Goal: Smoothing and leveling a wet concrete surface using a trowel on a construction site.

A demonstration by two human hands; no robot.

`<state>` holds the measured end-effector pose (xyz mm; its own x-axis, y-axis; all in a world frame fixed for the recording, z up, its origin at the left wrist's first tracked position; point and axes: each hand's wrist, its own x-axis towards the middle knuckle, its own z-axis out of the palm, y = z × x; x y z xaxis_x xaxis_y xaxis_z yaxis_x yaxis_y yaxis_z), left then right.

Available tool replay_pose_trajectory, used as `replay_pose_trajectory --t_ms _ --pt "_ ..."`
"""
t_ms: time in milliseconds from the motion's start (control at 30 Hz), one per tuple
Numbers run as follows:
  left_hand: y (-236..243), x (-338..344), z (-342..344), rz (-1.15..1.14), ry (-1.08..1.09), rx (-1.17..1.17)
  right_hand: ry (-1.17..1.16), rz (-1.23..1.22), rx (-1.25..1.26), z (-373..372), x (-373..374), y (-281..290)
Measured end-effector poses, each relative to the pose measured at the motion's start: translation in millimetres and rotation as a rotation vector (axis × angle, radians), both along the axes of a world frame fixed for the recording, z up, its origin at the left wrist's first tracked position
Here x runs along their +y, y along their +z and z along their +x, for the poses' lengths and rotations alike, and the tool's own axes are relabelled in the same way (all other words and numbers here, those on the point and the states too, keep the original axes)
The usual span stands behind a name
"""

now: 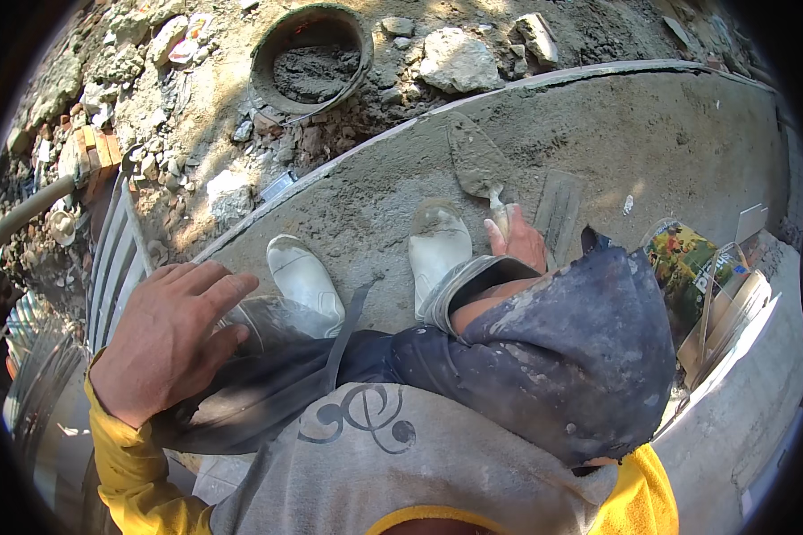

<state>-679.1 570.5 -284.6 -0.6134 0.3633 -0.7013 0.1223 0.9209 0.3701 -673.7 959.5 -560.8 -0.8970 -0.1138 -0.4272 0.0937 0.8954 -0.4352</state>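
Observation:
My left hand (174,334) hovers or rests over my left leg at the lower left, its fingers loosely bent with nothing in them. My right hand (519,239) grips the pale handle of a mortar-caked trowel (473,156), whose blade lies on or just above the grey concrete slab (669,143). Just right of that hand is a flat, grey-crusted tool (563,203), partly hidden by my knee. My white rubber boots (439,250) stand on the slab, left of the trowel handle, below my dark, dusty trousers.
A bucket of wet mortar (312,76) stands in rubble beyond the slab's curved-looking edge. At the left are a long handle (27,214), bricks (94,156) and grey slats (116,259). A printed green container (687,267) and pale boards (732,330) crowd the right, by a concrete ledge.

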Motion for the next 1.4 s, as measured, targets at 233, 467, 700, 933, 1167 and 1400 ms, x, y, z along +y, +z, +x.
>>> replay_pose_trajectory --t_ms 233,467,700,933,1167,1400 --pt "-5.5 -6.0 7.1 0.035 0.036 0.020 -0.197 -0.007 0.071 -48.9 33.4 -25.1" --pt "-6.1 -0.2 -2.0 0.036 0.010 0.023 0.011 -0.066 -0.195 -19.9 -13.7 -9.9" --pt "-5.6 -4.5 2.5 0.016 0.021 0.052 -0.104 0.145 0.079 -65.3 35.2 -14.6" --pt "-0.5 1.7 -3.8 -0.003 0.012 0.018 -0.135 -0.073 -0.030 -59.8 17.9 -22.0" --pt "-2.7 0.4 4.3 -0.019 0.018 0.008 0.153 -0.054 -0.211 -32.1 -17.7 0.8" --pt "-3.9 -1.5 0.6 -0.014 0.014 0.013 -0.236 -0.033 0.124 -70.6 46.0 -36.8"
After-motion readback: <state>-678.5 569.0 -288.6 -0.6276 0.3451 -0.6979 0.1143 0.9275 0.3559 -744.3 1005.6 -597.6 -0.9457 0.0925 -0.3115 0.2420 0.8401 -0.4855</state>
